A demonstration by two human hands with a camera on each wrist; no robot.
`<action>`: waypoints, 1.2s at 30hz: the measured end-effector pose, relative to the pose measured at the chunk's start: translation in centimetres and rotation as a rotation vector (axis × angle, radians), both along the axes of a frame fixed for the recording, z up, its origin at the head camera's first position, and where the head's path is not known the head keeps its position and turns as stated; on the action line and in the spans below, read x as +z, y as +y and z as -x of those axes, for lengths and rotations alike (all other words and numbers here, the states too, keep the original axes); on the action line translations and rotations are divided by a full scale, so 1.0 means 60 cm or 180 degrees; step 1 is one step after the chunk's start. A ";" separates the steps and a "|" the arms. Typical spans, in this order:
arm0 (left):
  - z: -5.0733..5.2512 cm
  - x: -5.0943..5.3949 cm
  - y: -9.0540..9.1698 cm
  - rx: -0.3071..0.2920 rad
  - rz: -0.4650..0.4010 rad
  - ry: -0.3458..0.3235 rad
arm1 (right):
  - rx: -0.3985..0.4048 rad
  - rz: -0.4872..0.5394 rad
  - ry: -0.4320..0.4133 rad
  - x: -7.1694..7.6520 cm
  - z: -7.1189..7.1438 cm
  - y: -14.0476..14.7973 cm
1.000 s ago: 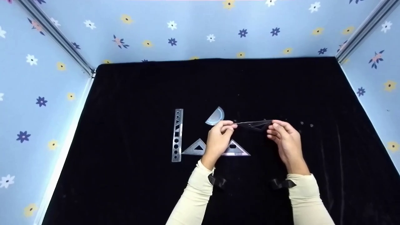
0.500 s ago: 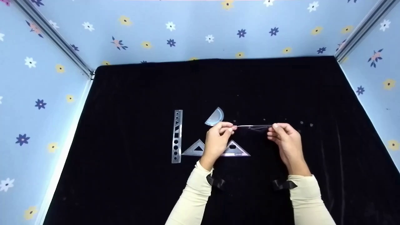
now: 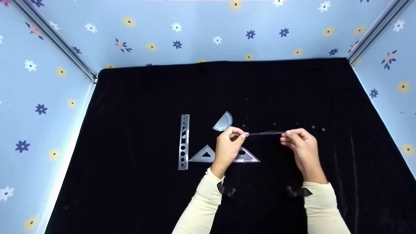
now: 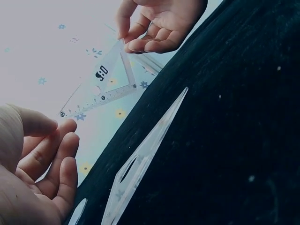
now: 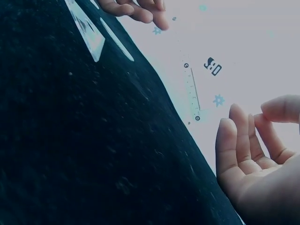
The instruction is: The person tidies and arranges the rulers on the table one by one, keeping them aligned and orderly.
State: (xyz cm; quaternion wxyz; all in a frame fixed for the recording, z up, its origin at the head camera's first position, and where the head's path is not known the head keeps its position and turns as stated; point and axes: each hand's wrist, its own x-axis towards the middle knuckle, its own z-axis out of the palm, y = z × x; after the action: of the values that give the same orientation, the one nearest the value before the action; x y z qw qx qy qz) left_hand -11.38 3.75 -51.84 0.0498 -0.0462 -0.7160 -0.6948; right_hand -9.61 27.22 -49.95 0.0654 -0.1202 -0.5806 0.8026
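A clear plastic set square [image 3: 265, 133] hangs above the black cloth, nearly edge-on in the head view. My left hand [image 3: 228, 146] pinches one corner between thumb and fingers, and my right hand [image 3: 304, 148] pinches the opposite one. In the left wrist view this set square [image 4: 101, 77] shows a triangular cutout, a printed scale and dark lettering. Below lie a set square with a triangular hole [image 3: 199, 158] and one with a purplish edge [image 3: 252, 157], both partly covered by my left hand. A protractor [image 3: 224, 121] lies just beyond that hand.
To the left lies a clear ruler [image 3: 187, 143] with a row of shaped holes. Black cloth [image 3: 136, 130] covers the table. Small specks [image 3: 313, 127] dot it beyond my right hand. Flower-patterned walls [image 3: 195, 32] enclose the back and sides.
The held set square has tipped from showing its face to nearly edge-on, and sits slightly nearer me. Both hands have shifted a little and keep their pinch. The items on the cloth stay put.
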 end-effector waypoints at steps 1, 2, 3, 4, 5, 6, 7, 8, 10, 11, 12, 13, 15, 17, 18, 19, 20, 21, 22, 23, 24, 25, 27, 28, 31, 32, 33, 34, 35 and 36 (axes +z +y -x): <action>0.000 0.000 0.001 -0.0023 -0.0024 -0.0008 | -0.0003 -0.0031 0.0005 0.000 0.000 0.001; -0.001 0.000 0.001 -0.0047 -0.0048 -0.0025 | -0.0003 -0.0064 0.0012 0.000 0.000 0.002; -0.001 0.000 0.001 -0.0068 -0.0058 -0.0038 | 0.0008 -0.0084 0.0019 0.001 -0.001 0.004; -0.001 0.000 0.001 -0.0084 -0.0068 -0.0049 | 0.0017 -0.0110 0.0023 0.001 -0.001 0.005; -0.001 0.000 0.001 -0.0096 -0.0067 -0.0062 | 0.0021 -0.0136 0.0024 0.001 -0.002 0.006; -0.001 0.000 0.001 -0.0108 -0.0061 -0.0068 | 0.0028 -0.0157 0.0022 0.001 -0.002 0.007; 0.000 0.000 0.000 -0.0116 -0.0060 -0.0073 | 0.0047 -0.0179 0.0026 0.001 -0.001 0.007; 0.000 0.000 -0.001 -0.0124 -0.0059 -0.0083 | 0.0066 -0.0201 0.0026 0.002 -0.001 0.007; 0.001 0.000 -0.002 -0.0134 -0.0047 -0.0090 | 0.0098 -0.0247 0.0021 0.003 0.000 0.009; 0.001 0.000 -0.002 -0.0139 -0.0029 -0.0095 | 0.0109 -0.0272 0.0019 0.003 0.001 0.009; 0.001 0.000 -0.002 -0.0150 -0.0008 -0.0092 | 0.0120 -0.0294 0.0017 0.004 0.001 0.010; 0.001 -0.001 -0.002 -0.0166 0.0015 -0.0084 | 0.0127 -0.0315 0.0017 0.004 0.002 0.011; 0.001 -0.002 -0.002 -0.0194 0.0104 -0.0044 | 0.0143 -0.0342 0.0029 0.004 0.002 0.013; 0.000 -0.003 -0.002 -0.0224 0.0232 -0.0013 | 0.0150 -0.0356 0.0043 0.004 0.001 0.015; -0.001 -0.004 -0.002 -0.0237 0.0299 0.0010 | 0.0151 -0.0354 0.0054 0.003 0.001 0.016; -0.001 -0.004 -0.002 -0.0243 0.0368 0.0033 | 0.0155 -0.0358 0.0063 0.003 0.000 0.017; -0.002 -0.005 -0.002 -0.0242 0.0440 0.0053 | 0.0160 -0.0370 0.0074 0.003 -0.001 0.019; -0.002 -0.005 -0.001 -0.0235 0.0510 0.0076 | 0.0165 -0.0391 0.0083 0.003 -0.002 0.020; -0.003 -0.007 -0.001 -0.0227 0.0567 0.0103 | 0.0167 -0.0420 0.0088 0.003 -0.004 0.020; -0.004 -0.008 0.000 -0.0213 0.0618 0.0144 | 0.0175 -0.0444 0.0097 0.002 -0.005 0.021; -0.004 -0.009 0.001 -0.0191 0.0665 0.0193 | 0.0188 -0.0476 0.0106 0.002 -0.006 0.021; -0.004 -0.010 0.001 -0.0170 0.0705 0.0232 | 0.0206 -0.0506 0.0113 0.001 -0.007 0.022; -0.005 -0.012 0.003 -0.0137 0.0756 0.0305 | 0.0243 -0.0547 0.0124 0.002 -0.009 0.022; -0.004 -0.013 0.003 -0.0129 0.0768 0.0328 | 0.0257 -0.0561 0.0127 0.002 -0.010 0.023; -0.005 -0.013 0.004 -0.0136 0.0755 0.0344 | 0.0285 -0.0606 0.0121 0.005 -0.012 0.023; -0.004 -0.013 0.004 -0.0139 0.0739 0.0340 | 0.0288 -0.0629 0.0115 0.006 -0.012 0.022; -0.004 -0.014 0.004 -0.0141 0.0733 0.0340 | 0.0294 -0.0654 0.0104 0.007 -0.013 0.022; -0.004 -0.013 0.003 -0.0140 0.0723 0.0330 | 0.0304 -0.0689 0.0092 0.007 -0.013 0.021; -0.004 -0.013 0.003 -0.0135 0.0723 0.0328 | 0.0321 -0.0733 0.0078 0.007 -0.014 0.021; -0.005 -0.013 0.002 -0.0126 0.0728 0.0332 | 0.0340 -0.0784 0.0063 0.007 -0.015 0.020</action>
State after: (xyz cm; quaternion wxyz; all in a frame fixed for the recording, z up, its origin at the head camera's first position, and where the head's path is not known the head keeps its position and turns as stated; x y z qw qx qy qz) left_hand -11.10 3.85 -52.63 0.0677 -0.1017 -0.7860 -0.6061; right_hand -8.70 28.44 -49.50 0.0425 -0.0722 -0.6796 0.7287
